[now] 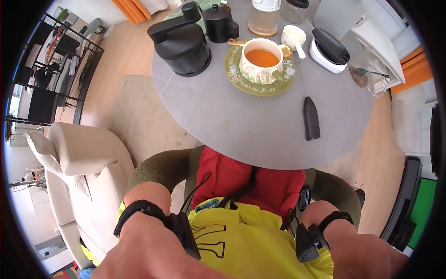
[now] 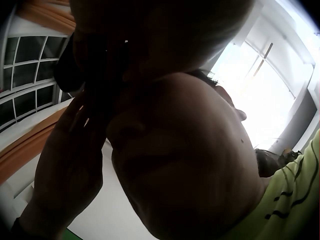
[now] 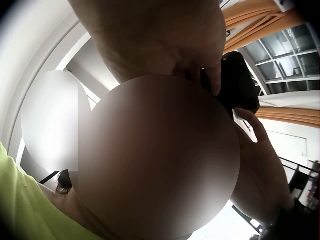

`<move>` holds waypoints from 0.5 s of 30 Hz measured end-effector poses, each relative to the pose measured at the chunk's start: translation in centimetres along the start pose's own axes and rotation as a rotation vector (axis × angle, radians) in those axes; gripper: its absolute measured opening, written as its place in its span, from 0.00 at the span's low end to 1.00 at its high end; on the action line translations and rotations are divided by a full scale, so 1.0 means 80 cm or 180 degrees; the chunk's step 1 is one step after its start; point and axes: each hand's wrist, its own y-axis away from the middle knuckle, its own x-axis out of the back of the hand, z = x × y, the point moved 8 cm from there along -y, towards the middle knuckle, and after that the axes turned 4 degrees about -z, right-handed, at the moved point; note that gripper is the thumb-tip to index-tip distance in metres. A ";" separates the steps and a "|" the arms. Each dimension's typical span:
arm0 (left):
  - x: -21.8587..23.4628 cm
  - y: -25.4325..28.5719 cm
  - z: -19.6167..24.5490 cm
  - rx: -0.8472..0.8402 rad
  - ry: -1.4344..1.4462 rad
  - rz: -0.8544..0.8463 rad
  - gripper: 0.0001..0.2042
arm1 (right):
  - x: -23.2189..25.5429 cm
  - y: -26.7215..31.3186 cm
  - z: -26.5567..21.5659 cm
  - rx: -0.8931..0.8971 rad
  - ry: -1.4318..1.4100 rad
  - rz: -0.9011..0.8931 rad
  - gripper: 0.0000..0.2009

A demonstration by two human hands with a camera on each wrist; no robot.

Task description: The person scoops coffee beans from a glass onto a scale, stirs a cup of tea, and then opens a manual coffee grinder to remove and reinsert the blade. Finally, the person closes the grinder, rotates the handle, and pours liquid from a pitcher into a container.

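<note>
Both hands are raised to the head. In the right wrist view, the right hand (image 3: 160,40) reaches across the top, its fingers at the edge of a black head-worn device (image 3: 240,85). From below, the left hand (image 3: 262,172) touches that device, thumb and finger apart. Dark in the left wrist view, the left hand (image 2: 165,35) spans the top and the right hand (image 2: 67,165) rises on the left; their fingertips are hidden against the device. Only forearms with black wrist cameras (image 1: 183,235) show in the head view. I cannot tell whether the fingers grip the device.
On the grey table (image 1: 223,121) stand a cup of orange-brown liquid (image 1: 262,58) on a green saucer (image 1: 237,86), a black appliance (image 1: 183,51), a black pot (image 1: 219,23) and a white container (image 1: 327,53). A slim black object (image 1: 311,118) lies nearer. A cream sofa (image 1: 88,153) stands left.
</note>
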 end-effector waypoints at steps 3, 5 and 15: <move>0.015 0.012 0.047 -0.0438 -0.0164 0.0397 0.19 | 0.000 0.001 0.002 0.0201 -0.0092 0.0060 0.15; 0.022 0.020 0.083 -0.0735 -0.0321 0.0740 0.19 | 0.000 0.001 0.001 0.0272 -0.0138 0.0140 0.15; 0.042 0.006 0.059 -0.1553 -0.0184 0.1284 0.11 | 0.013 0.005 -0.008 0.1043 -0.0535 0.0313 0.18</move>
